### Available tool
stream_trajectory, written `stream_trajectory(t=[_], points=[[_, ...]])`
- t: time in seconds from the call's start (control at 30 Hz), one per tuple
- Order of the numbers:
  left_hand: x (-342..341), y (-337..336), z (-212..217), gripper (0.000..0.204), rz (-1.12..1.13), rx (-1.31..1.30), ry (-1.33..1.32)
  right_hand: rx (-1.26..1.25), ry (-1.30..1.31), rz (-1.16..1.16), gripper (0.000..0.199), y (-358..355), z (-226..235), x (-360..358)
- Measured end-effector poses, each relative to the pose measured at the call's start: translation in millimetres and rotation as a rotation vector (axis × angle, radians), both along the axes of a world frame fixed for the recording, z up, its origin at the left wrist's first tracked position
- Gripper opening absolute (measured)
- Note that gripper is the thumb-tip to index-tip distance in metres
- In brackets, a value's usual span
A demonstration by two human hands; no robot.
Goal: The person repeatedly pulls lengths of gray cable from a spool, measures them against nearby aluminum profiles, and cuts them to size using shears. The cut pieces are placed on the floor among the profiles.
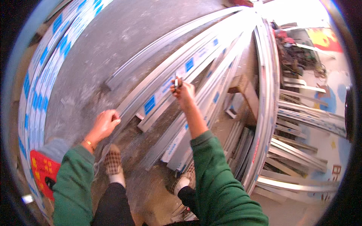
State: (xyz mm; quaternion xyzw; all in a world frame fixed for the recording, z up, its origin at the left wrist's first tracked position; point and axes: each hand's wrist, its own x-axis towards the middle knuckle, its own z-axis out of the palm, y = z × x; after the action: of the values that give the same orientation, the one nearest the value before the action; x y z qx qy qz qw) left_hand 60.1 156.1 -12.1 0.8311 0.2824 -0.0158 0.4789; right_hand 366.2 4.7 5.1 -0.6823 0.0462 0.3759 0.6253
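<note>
My right hand [184, 93], raised over the long profiles, is closed round a small dark object with a bright silvery face [176, 83]; its kind is not clear. Below it lie pale metal profiles [162, 84] wrapped in white film with blue patches. To the left, my left hand [105, 123] has its fingers curled together close to the near end of one profile. Whatever those fingers may pinch is hidden or too thin to make out. A faint, whitish strand [98, 160] trails on the floor below that hand.
Stacked blue-and-white wrapped profiles [39, 86] run along the left. A red bag or box [45, 171] sits by my left forearm. On the right, a wooden block [244, 92] stands beside a long rail [269, 94], with a rack of offcuts [298, 150] beyond. My checked shoes [113, 160] stand among the profiles.
</note>
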Motion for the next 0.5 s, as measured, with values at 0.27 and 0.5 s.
stream_trajectory(t=[0.27,0.5], points=[[-61,-38,5,0.014,0.436,0.226,-0.025,0.063,0.139,0.893,0.032,-35,20,-103],[-78,-71,-13,0.030,0.390,-0.213,0.134,-0.118,0.206,1.217,0.031,-42,19,-167]])
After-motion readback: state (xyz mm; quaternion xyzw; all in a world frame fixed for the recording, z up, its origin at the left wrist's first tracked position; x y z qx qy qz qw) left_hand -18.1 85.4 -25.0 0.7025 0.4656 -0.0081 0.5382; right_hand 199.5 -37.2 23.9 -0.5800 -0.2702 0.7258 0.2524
